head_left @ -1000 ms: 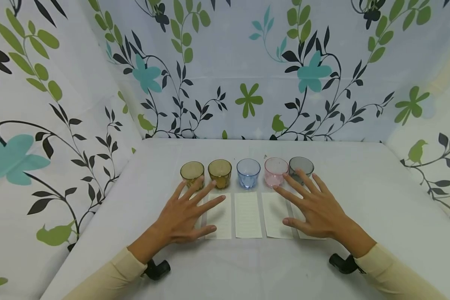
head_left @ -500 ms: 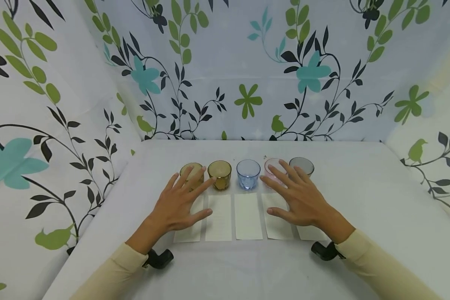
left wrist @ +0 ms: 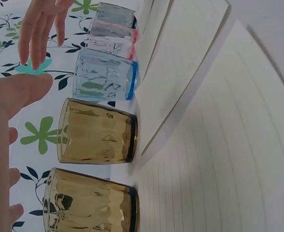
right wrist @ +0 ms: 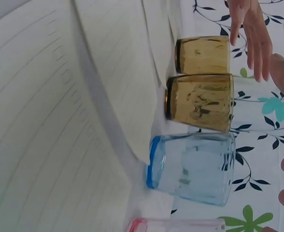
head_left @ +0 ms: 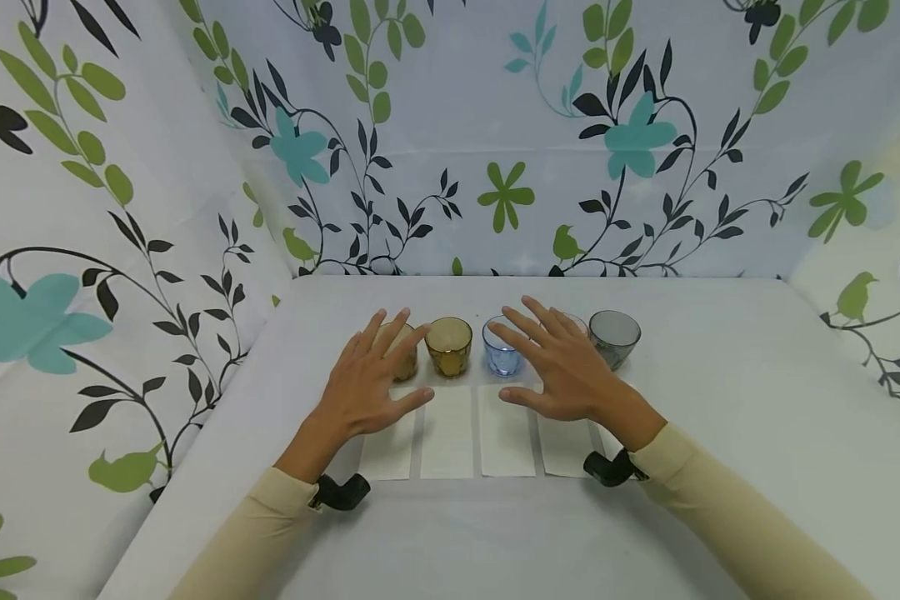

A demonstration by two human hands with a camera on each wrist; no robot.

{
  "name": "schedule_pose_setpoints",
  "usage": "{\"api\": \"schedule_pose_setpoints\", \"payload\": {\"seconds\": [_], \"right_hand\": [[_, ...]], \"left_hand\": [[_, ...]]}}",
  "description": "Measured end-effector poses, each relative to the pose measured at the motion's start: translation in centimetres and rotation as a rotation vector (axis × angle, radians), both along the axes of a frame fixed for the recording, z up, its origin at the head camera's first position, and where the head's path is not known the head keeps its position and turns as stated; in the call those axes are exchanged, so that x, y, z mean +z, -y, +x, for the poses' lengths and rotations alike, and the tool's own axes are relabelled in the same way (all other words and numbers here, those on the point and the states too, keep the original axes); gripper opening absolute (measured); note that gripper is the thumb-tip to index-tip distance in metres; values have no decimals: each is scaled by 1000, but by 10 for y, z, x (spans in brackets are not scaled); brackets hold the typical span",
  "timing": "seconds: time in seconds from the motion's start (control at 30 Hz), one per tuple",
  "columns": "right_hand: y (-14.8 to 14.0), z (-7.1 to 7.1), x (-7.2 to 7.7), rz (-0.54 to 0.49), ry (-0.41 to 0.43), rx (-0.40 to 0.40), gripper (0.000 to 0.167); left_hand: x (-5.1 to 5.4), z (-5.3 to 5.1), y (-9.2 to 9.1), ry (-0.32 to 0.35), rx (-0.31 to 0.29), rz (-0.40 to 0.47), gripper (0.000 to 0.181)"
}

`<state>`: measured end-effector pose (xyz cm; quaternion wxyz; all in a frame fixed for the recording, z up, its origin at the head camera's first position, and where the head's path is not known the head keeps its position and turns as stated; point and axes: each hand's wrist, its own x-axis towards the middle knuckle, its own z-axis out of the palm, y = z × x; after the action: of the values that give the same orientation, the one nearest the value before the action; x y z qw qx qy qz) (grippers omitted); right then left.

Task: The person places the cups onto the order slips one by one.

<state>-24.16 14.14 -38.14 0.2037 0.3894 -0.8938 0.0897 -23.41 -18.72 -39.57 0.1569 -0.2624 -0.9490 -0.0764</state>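
Note:
A row of glass tumblers stands on the white table: an amber glass (head_left: 407,362) partly behind my left hand, another amber glass (head_left: 448,350), a blue glass (head_left: 499,360), a pink glass mostly hidden, and a grey glass (head_left: 617,337). My left hand (head_left: 367,390) hovers with spread fingers in front of the leftmost glass, holding nothing. Fingers also spread, my right hand (head_left: 566,371) is over the blue and pink glasses and covers part of them. In the left wrist view, the blue glass (left wrist: 103,75) stands apart from my thumb.
Several ruled paper cards (head_left: 447,433) lie side by side in front of the glasses; the rightmost is partly under my right wrist in view. Each wrist carries a black camera (head_left: 341,492). A leaf-patterned cloth (head_left: 450,150) hangs behind the table.
My right hand has moved left, from before the pink and grey glasses to the blue and pink ones. My left hand has shifted slightly farther forward. The glasses keep their places.

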Motion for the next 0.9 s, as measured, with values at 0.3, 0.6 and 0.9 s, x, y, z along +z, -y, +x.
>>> {"api": "schedule_pose_setpoints", "payload": {"seconds": [0.3, 0.6, 0.9], "right_hand": [[18, -17, 10, -17, 47, 64, 87], [42, -29, 21, -24, 95, 101, 85], [63, -40, 24, -26, 173, 111, 86]], "left_hand": [[0, -13, 7, 50, 31, 71, 91], [-2, -21, 16, 118, 20, 167, 94], [-5, -24, 18, 167, -30, 329, 89]]}}
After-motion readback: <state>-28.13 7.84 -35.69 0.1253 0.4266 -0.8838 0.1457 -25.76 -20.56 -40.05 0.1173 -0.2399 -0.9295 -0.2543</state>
